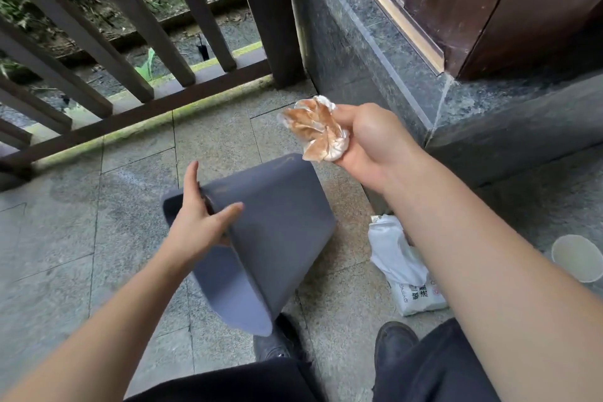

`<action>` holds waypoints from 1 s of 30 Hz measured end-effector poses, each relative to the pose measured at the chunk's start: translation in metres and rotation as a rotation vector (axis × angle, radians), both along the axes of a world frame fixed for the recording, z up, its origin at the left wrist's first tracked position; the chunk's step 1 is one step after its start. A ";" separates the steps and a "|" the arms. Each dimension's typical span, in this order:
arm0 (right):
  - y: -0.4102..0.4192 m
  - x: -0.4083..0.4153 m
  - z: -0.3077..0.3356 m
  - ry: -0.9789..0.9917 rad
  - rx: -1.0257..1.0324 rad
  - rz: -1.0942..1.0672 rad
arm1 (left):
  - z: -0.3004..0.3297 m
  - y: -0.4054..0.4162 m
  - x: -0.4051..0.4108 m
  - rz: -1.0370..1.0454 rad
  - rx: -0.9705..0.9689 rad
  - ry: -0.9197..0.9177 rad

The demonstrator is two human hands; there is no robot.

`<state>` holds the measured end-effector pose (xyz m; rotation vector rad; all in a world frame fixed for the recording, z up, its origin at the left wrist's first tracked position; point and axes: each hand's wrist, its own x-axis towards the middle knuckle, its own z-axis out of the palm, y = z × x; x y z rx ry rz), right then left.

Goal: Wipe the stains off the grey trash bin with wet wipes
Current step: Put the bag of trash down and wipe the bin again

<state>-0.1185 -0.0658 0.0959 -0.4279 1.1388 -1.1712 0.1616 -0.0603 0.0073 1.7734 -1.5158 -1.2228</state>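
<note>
Clearly the wiping was mid-course: the grey trash bin point(261, 232) lay tipped on its side on the stone-tiled floor point(65, 238), just in front of the person's dark shoes point(391, 343), its base pointing away toward the wooden railing point(130, 75) and its open mouth toward the camera. The left hand point(199, 222) steadied it at the upper edge, thumb laid on the outer wall; the fingers reached round the far side, where they could not be fully seen. The right hand point(362, 140) was raised clear of the bin, fingers curled round a crumpled wet wipe point(316, 130) whose folds were heavily browned with picked-up dirt.

To do the step well, that soiled face probably wanted refolding to a clean patch, or swapping for a fresh sheet from the white wipes packet point(408, 277) lying on the floor just right of the bin; otherwise the grime might simply smear back. Faint pale streaks showed near the bin's far edge, so firm strokes there, with the left hand bracing, seemed the sensible course.

The bin looked like smooth matte plastic with rounded corners and thin walls, likely to slide on the speckled, slightly rough stone. A white paper cup point(576, 258) stood at the right, by the dark polished stone plinth point(489, 127).
</note>
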 end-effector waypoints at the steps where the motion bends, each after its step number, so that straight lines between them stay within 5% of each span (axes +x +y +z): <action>1: -0.002 0.000 0.001 -0.020 -0.020 -0.004 | -0.001 -0.006 0.000 0.092 -0.041 0.022; 5: -0.005 0.016 0.001 0.069 -0.036 0.045 | -0.002 -0.036 -0.013 0.273 -0.101 -0.049; 9: -0.005 0.028 -0.020 0.156 0.022 0.134 | -0.004 -0.047 -0.030 0.211 -0.163 -0.160; 13: -0.008 0.032 -0.049 0.301 0.111 0.169 | -0.002 -0.040 -0.040 0.125 -0.092 0.061; 22: -0.005 0.049 -0.091 0.648 0.196 0.262 | -0.002 -0.033 -0.027 -0.067 0.119 0.198; 30: -0.004 0.069 -0.089 0.473 0.204 0.311 | 0.005 -0.031 -0.019 -0.186 0.217 0.211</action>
